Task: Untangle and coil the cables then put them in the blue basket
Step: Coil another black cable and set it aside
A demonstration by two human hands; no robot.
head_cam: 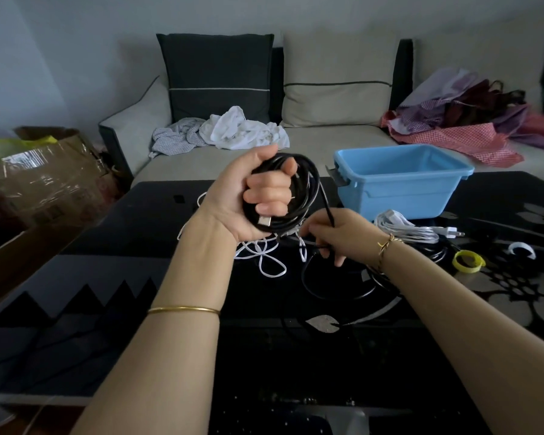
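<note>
Bare forearms (170, 340) reach over a dark table (132, 233). The left hand (258, 196) is clenched around a black cable coil (310, 183). The right hand (343, 233) pinches its loose tail. The blue basket (399, 172) sits just beyond. The tail could snag the white cable tangle (264, 255) underneath and drag it along.

— How's your light?
— Dim, cool, soft. Your table (85, 271) carries pale glare at its left edge.
— Sharpness?
— Your left hand (258, 196) is crisp; the sofa (327, 142) bows, and the corners smear.
</note>
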